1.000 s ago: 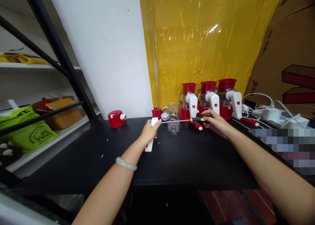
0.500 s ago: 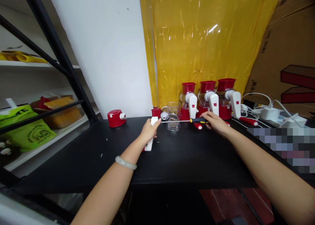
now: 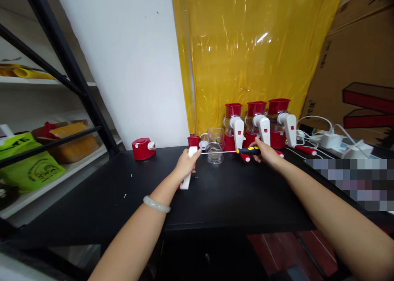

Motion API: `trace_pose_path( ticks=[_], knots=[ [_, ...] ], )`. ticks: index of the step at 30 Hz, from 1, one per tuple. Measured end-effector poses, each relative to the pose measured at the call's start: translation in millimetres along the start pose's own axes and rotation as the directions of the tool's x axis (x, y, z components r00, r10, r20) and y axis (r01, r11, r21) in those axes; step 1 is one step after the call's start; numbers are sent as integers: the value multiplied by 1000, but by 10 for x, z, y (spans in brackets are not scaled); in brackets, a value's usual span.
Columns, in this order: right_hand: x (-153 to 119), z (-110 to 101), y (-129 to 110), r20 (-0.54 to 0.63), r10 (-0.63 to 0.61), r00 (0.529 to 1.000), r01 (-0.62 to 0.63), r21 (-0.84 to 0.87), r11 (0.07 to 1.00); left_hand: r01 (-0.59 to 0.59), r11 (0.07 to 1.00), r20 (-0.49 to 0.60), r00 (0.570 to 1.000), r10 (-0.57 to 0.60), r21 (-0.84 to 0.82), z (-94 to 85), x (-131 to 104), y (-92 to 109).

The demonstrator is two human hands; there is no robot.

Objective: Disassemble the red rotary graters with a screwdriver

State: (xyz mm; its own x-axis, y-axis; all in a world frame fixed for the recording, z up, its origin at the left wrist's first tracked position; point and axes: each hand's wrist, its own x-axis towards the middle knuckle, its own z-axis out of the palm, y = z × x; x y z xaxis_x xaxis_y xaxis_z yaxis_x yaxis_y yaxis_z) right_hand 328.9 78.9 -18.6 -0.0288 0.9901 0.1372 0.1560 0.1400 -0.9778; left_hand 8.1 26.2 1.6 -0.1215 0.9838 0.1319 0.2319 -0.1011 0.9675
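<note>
Yellow plastic sheeting (image 3: 246, 47) and a white panel (image 3: 129, 59) stand behind a black table (image 3: 227, 203).
Beyond the table's right end rises a printed carton (image 3: 363, 51); three red-and-white crank machines (image 3: 257, 107) stand upright in a row along the back edge, right of its middle. Over the table's middle, the left hand (image 3: 185, 165) has thumb and fingers clamped on a white crank arm (image 3: 186, 182), tilted; whether its lower end touches the surface I cannot tell. Right of it, the right hand (image 3: 267, 154) is closed around the handle of a screwdriver (image 3: 246, 151), whose shaft lies level and reaches the left thumb; its tip is hidden. Near the back left corner sits a round red base (image 3: 143, 149). Clear plastic housing (image 3: 214, 156) stands near the back edge, behind the shaft.
</note>
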Motion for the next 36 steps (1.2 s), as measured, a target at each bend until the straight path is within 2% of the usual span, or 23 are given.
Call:
trace_pose_path(
  ticks=[3, 7, 9, 12, 15, 18, 20, 23, 27, 29, 32, 36],
  knots=[
    [-31, 5, 20, 7, -68, 998, 68, -11, 998, -35, 998, 13, 999, 35, 49, -5, 1, 2],
    [-142, 45, -78, 56, -43, 998, 28, 250, 968, -53, 998, -21, 998, 53, 26, -19, 1, 5],
    [-155, 57, -163, 91, -41, 995, 10, 320, 948, -42, 999, -46, 998, 43, 21, -25, 1, 5],
    [-72, 66, -301, 89, -59, 994, 25, 349, 937, -24, 1000, -63, 998, 25, 14, -31, 1, 4],
    [71, 79, -367, 37, -1, 999, -10, 308, 951, -45, 999, -50, 998, 46, 22, -35, 6, -3],
    [133, 94, -282, 1, 105, 994, -105, 120, 987, -70, 997, -41, 997, 72, 44, -40, 20, -18],
    [102, 97, -171, 29, 75, 997, -76, 19, 997, -76, 996, -43, 996, 78, 45, -43, 34, -30],
    [18, 83, -45, 124, -5, 992, -10, 115, 993, -84, 996, -41, 996, 85, 35, -46, 50, -39],
    [-35, 51, -40, 97, -45, 994, 6, 370, 929, -92, 995, -43, 995, 94, 37, -43, 49, -28],
    [-41, 43, -60, 132, -74, 989, 9, 440, 898, -91, 995, -45, 995, 93, 51, -42, 44, -16],
    [-34, 49, -72, 159, -105, 982, 13, 491, 871, -83, 994, -45, 995, 86, 65, -38, 30, 6],
    [43, 72, -44, 66, -31, 997, -2, 447, 895, -84, 991, -50, 995, 89, 105, -30, -8, 35]
  ],
)
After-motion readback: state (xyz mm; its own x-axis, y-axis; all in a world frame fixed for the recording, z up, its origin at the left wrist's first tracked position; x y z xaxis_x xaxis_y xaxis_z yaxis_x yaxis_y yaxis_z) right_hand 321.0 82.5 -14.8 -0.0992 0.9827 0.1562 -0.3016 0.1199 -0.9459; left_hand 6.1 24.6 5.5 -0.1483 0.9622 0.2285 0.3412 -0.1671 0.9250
